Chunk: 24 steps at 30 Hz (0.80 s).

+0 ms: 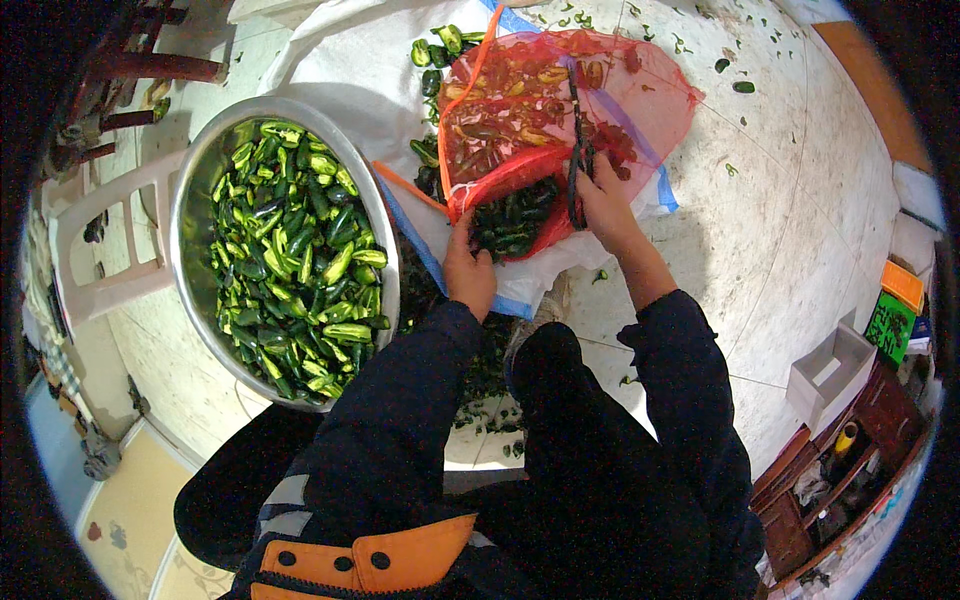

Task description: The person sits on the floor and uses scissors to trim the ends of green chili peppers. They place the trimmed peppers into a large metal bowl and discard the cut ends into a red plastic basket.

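Note:
A red mesh bag (637,82) lies on a white woven plastic sheet, its mouth towards me, with dark green peppers (517,217) showing inside. My left hand (470,274) grips the left side of the bag's mouth, thumb near the peppers. My right hand (602,199) is on the bag's right edge and holds a pair of dark-handled scissors (577,142), whose blades point away from me over the mesh. To the left, a large steel basin (281,109) holds many cut green peppers (300,255). Whole peppers (448,39) lie beside the bag's far left corner.
Pepper stems (679,43) and a few peppers are scattered over the tiled floor. A white plastic chair (112,232) lies left of the basin. At the right stand a grey plastic bin (829,371) and a dark wooden cabinet (885,405). Stems and scraps lie between my legs.

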Tool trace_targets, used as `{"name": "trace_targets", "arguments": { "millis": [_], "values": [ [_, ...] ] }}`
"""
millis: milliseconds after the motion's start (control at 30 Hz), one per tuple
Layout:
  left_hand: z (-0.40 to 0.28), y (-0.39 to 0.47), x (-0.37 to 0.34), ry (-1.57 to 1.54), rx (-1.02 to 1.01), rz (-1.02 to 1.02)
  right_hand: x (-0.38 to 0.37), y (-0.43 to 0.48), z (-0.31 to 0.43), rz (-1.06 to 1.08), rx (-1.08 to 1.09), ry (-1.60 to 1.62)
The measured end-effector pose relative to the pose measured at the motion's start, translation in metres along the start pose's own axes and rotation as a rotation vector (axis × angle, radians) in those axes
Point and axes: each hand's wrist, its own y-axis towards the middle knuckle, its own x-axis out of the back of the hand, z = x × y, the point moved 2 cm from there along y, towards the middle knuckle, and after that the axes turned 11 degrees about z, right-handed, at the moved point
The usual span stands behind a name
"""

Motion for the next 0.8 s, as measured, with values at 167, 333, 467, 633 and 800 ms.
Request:
{"name": "trace_targets", "arguments": {
  "millis": [167, 333, 467, 633, 800],
  "values": [
    [0.014, 0.001, -0.002, -0.067, -0.076, -0.061, -0.007, -0.017, 0.025, 0.037, 0.047, 0.03],
    [-0.022, -0.011, -0.005, 0.16, -0.007, -0.032, -0.002, -0.027, 0.013, 0.047, 0.011, 0.09],
    [-0.033, -0.015, -0.014, 0.221, 0.002, -0.055, -0.016, -0.042, 0.008, 0.056, 0.093, 0.219],
    [-0.046, -0.021, -0.023, 0.481, -0.082, -0.044, -0.016, -0.057, 0.001, 0.065, -0.048, 0.282],
    [-0.057, -0.019, -0.034, 0.822, 0.028, -0.002, -0.035, -0.071, 0.008, 0.147, -0.159, 0.462]
  ]
}}
